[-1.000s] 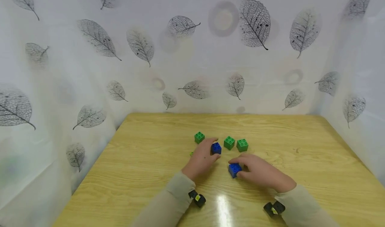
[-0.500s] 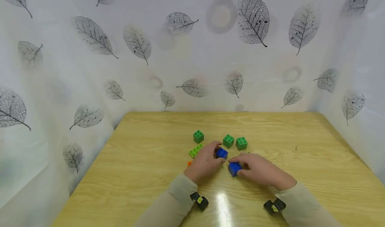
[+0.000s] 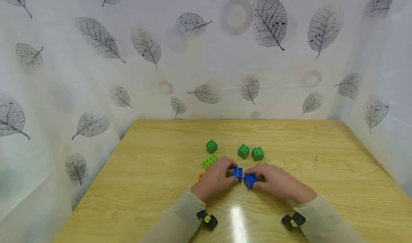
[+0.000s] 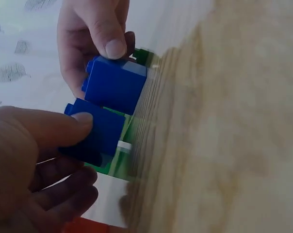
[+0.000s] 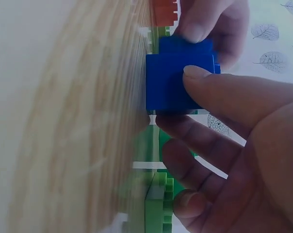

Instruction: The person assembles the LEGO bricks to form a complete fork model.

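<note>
Between thumb and fingers my left hand (image 3: 216, 178) pinches a blue building block (image 3: 237, 174) with studs on top. My right hand (image 3: 277, 181) pinches a second blue building block (image 3: 250, 181), just to the right and slightly nearer. In the head view a narrow gap separates the two blocks. The left wrist view shows the left hand's block (image 4: 104, 133) with the thumb flat on its side. In the right wrist view the other block (image 5: 170, 82) stands on the table, the right thumb against it and the other fingers curled beneath.
Beyond the hands stand green blocks (image 3: 243, 151), (image 3: 258, 153) and another green block (image 3: 211, 146) to the left. A lime-green block (image 3: 210, 162) and an orange block (image 3: 201, 175) lie partly behind the left hand. The wooden table (image 3: 161, 146) meets a leaf-patterned curtain (image 3: 206, 57).
My left hand has brought its blue block nearer and to the right, beside the other blue block. The lime-green and orange blocks have come into view. The right hand has hardly moved.
</note>
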### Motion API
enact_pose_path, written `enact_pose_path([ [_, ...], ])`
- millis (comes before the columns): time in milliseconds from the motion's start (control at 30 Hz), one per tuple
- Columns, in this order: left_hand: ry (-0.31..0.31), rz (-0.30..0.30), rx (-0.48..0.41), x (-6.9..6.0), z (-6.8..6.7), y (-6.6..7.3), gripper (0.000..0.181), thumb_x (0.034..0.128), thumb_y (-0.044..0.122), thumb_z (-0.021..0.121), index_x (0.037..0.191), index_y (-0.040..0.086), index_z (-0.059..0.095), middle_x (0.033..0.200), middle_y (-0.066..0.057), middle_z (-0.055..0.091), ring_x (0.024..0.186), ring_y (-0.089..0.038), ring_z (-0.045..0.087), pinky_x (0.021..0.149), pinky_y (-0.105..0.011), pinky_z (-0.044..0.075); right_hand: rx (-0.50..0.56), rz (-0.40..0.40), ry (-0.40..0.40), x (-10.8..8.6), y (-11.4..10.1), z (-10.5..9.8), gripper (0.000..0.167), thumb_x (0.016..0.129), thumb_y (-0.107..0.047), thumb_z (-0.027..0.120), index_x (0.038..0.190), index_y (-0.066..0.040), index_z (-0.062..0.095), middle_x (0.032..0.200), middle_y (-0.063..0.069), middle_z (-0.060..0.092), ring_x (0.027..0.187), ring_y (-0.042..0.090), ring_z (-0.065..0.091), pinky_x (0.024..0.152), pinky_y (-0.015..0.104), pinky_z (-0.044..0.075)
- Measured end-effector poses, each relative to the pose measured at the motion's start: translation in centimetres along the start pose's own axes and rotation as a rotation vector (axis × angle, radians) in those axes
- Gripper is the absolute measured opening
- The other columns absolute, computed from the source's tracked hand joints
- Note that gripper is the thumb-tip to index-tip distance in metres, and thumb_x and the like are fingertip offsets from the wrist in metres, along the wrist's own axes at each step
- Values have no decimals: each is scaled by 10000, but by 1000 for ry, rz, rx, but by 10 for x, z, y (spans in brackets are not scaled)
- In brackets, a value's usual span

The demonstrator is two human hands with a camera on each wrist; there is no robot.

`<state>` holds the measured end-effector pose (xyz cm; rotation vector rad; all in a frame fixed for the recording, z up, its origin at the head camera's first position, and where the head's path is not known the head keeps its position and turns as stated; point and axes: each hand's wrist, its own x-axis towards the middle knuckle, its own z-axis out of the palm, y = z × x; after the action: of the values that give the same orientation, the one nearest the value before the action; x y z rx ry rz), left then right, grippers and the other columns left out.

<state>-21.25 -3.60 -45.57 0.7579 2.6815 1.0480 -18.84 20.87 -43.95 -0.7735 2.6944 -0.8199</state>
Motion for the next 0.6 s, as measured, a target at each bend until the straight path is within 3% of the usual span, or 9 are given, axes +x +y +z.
enact_pose_path([
  [167, -33, 12, -78, -13, -3, 7, 248, 920, 210, 767, 1132, 222, 639, 1052, 140, 583, 990, -54, 571, 881, -291, 500, -22, 17, 11, 1, 1, 0, 379, 938, -250, 742, 1309, -232, 668, 1189, -90, 641, 878, 102, 547, 761, 328, 477],
  [367, -116, -55, -174, -22, -2, 11, 261, 900, 185, 784, 1121, 201, 647, 1016, 135, 602, 929, -57, 584, 817, -263, 498, -31, 8, 6, 2, 1, -2, 397, 940, -259, 738, 1326, -223, 656, 1227, -81, 641, 882, 84, 544, 782, 361, 481],
  [600, -110, -75, -176, -27, 5, 5, 283, 882, 209, 796, 1116, 214, 635, 1014, 126, 582, 903, -81, 553, 777, -265, 477, -40, 18, 10, 4, 0, 4, 399, 924, -251, 756, 1310, -221, 662, 1200, -110, 643, 916, 67, 562, 814, 359, 498],
])
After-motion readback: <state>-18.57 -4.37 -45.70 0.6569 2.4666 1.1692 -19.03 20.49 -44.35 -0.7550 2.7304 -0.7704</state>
